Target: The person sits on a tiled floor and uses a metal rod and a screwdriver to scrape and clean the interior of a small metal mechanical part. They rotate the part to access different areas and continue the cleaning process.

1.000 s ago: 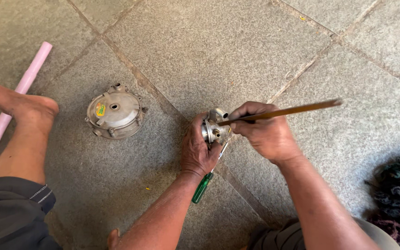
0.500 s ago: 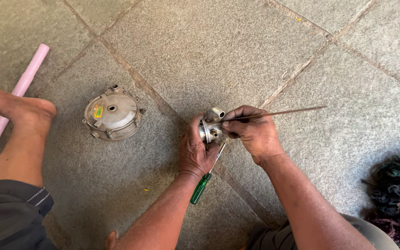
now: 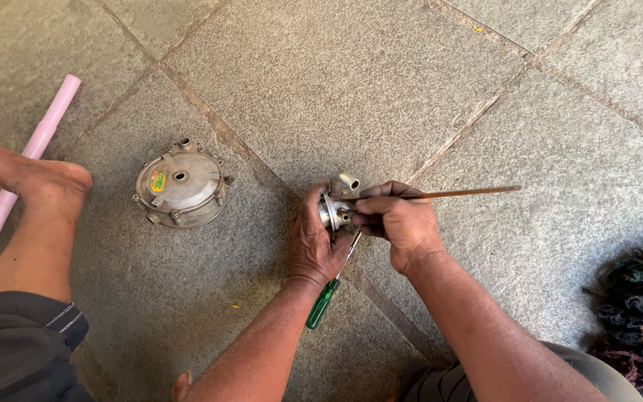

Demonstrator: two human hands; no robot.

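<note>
Metal part (image 3: 336, 208) sits in our two hands, just above the stone floor (image 3: 336, 89).
Our left hand (image 3: 315, 246) grips it tight, our right hand (image 3: 396, 219) pinches a thin stick (image 3: 455, 193) against it. A round metal lid (image 3: 180, 186) lies near.

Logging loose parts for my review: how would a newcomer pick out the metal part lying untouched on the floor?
Start from the pink pole lying at the left edge of the stone floor. Just right of it, past the bare foot, sits a round grey metal cover. Unlike the smaller metal part held in the hands, it is disc-shaped with a yellow sticker.
</note>
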